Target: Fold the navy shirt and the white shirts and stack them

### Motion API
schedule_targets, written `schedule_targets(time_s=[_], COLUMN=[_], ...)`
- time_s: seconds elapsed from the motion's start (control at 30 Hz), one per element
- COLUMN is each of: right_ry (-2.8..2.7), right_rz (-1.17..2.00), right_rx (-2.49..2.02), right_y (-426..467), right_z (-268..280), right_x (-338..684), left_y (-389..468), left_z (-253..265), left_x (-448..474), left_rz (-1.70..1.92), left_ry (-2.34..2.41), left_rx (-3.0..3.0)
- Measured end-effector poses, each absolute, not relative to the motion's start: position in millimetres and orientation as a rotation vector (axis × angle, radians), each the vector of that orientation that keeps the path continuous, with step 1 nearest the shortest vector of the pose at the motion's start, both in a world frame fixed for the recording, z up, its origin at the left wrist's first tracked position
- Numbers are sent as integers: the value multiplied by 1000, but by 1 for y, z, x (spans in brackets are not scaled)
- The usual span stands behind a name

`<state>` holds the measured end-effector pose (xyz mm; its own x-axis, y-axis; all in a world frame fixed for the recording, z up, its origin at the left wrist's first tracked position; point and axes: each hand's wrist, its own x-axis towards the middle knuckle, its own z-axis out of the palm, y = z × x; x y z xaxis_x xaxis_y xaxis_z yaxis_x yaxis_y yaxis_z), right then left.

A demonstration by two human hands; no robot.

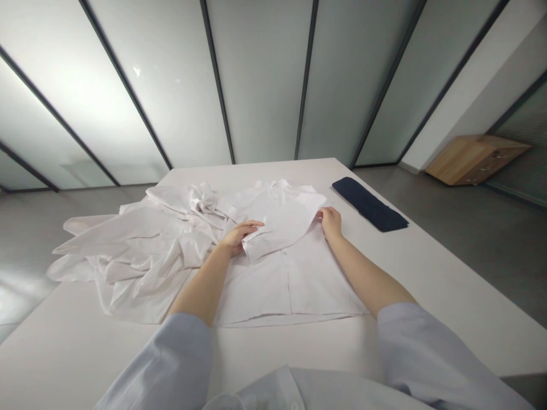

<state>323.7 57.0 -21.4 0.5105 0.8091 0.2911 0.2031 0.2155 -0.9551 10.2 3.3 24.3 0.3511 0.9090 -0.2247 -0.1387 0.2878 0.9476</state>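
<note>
A white button-up shirt (265, 290) lies front up on the table, its hem towards me. One sleeve (282, 225) is folded across its front, with the cuff end pointing to the left. My left hand (243, 236) rests beside that cuff end, fingers stretched out flat over the cloth. At the shirt's right side, my right hand (330, 222) pinches the edge of the folded sleeve between thumb and fingers. Part of the right fingertips is hidden behind the cloth.
A crumpled heap of white garments (145, 245) lies left of the shirt and hangs over the table's left edge. A folded dark navy cloth (370, 204) lies at the right edge of the white table (427, 285). A wooden cabinet (465, 156) stands beyond, near frosted glass panels (260, 80).
</note>
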Motion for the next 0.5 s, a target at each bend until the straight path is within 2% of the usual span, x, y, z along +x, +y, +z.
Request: schedule_targets(time_s=[0.5], right_ry=[-922], right_rz=[318], right_rx=[-1392], right_y=[49], right_z=[-13], right_x=[327], left_y=[7], left_z=[21], left_x=[-24], left_rz=[939], left_ry=[765], left_rx=[1045])
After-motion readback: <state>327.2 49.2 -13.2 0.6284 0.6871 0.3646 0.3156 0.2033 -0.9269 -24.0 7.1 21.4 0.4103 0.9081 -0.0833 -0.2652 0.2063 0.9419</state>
